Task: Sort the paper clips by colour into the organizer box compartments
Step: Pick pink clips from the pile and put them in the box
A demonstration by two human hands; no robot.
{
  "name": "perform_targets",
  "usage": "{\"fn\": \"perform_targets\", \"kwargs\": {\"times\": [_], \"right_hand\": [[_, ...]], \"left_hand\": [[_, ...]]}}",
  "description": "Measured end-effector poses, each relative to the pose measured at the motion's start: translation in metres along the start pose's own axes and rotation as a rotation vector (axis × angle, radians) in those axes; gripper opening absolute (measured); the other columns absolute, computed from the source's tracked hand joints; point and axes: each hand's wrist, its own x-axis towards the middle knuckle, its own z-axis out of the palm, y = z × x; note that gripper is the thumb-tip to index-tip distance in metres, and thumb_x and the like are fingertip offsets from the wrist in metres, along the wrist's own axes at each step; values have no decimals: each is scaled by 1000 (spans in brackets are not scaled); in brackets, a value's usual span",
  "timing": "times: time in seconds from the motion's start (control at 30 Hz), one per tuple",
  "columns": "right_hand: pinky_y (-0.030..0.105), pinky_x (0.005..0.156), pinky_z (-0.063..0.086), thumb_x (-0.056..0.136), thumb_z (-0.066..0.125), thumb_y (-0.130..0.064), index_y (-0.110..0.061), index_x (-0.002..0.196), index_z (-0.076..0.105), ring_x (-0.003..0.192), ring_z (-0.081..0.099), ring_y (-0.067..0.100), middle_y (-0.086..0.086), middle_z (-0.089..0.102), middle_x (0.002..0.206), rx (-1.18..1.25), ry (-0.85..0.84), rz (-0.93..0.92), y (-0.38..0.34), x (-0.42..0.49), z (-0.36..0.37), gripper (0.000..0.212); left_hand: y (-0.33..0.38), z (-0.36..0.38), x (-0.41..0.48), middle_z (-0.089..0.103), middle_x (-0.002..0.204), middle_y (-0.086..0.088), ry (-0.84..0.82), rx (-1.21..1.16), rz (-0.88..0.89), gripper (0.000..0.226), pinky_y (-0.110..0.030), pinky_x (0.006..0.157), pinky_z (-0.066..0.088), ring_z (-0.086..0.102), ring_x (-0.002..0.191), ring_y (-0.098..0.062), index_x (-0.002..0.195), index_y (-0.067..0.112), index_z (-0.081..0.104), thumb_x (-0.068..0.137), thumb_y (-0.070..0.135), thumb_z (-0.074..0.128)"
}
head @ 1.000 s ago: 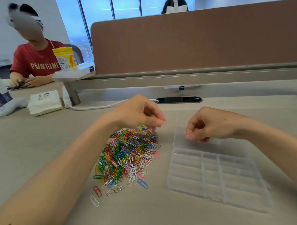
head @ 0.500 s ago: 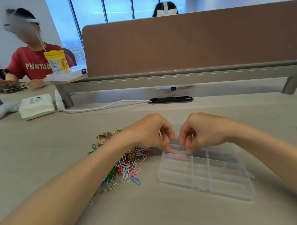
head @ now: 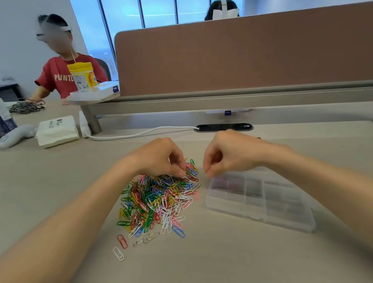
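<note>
The left hand (head: 158, 159) pinches paper clips (head: 158, 197) to sort, while the curled right hand (head: 230, 154) (empty? cannot tell) hovers by the organizer box (head: 290, 223).

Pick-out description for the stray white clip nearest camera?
Start at the multicoloured clip pile left of the clear organizer box. Off its near-left corner lie a few strays. The white clip is the outermost, just beyond a lone red clip, nearest the camera.
</note>
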Motion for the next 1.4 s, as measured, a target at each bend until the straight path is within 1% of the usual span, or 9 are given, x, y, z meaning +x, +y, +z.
{"fn": "perform_targets", "kwargs": {"times": [0.17,0.3,0.4,0.53,0.73,0.9,1.1,1.3,1.4], "right_hand": [[20,59,44,70,84,-37,-27,78,77,62,56,5,-14,62,60,-67,-147,-68,-20,19,26,14],[13,53,36,74,83,-34,-25,80,77,59,52,2,-17,55,54,-136,-205,-64,-26,26,29,12],[12,51,36,76,82,-30,-24,75,75,58,52,1,-17,54,52,-123,-231,-48,-28,26,31,8],[24,59,46,79,79,-27,-21,75,73,59,51,5,-12,58,58,-126,-241,-21,-26,26,34,10],[14,52,39,76,81,-30,-26,74,72,57,52,-1,-16,58,58,-110,-199,-1,-26,20,28,11],[28,66,53,77,80,-25,-28,68,68,70,59,8,-16,59,61,-134,-227,24,-28,21,34,15],[25,63,47,83,70,-18,-20,73,70,65,54,5,-12,60,63,-98,-210,29,-26,17,38,10],[19,62,46,87,69,-15,-23,80,69,62,61,-1,-8,71,71,75,-72,32,-21,18,32,11],[14,60,44,87,69,-15,-26,86,73,55,62,-3,-7,71,70,103,-80,10,-22,17,31,11]], "left_hand": [[1,7,-6,64,71,13,-198,-60,43,20,-14,57,38,51,58,2,85,30,74,71,42,84],[-1,11,-4,62,67,12,-193,19,42,16,-16,54,37,50,55,1,73,35,66,74,38,82],[-2,11,-3,63,67,13,-181,40,37,10,-13,54,36,51,56,1,77,29,71,77,31,80],[-5,10,-2,64,66,13,-143,47,15,5,-14,55,38,50,56,1,78,25,74,80,27,77],[-14,2,-4,69,73,12,-60,51,-14,6,-20,63,46,58,62,1,84,25,75,79,26,79],[-10,-7,-12,68,77,12,-290,31,15,19,-8,57,38,54,61,4,90,30,74,73,33,84],[-13,-2,-10,66,71,14,-304,107,4,7,-6,56,38,54,59,6,84,24,75,79,26,79],[-19,-8,-12,67,67,19,-197,44,-1,8,-28,70,55,60,64,0,80,26,72,82,20,76],[-16,-14,-17,64,62,17,-270,-17,28,12,-14,59,43,53,56,4,82,27,73,77,21,82]]}}
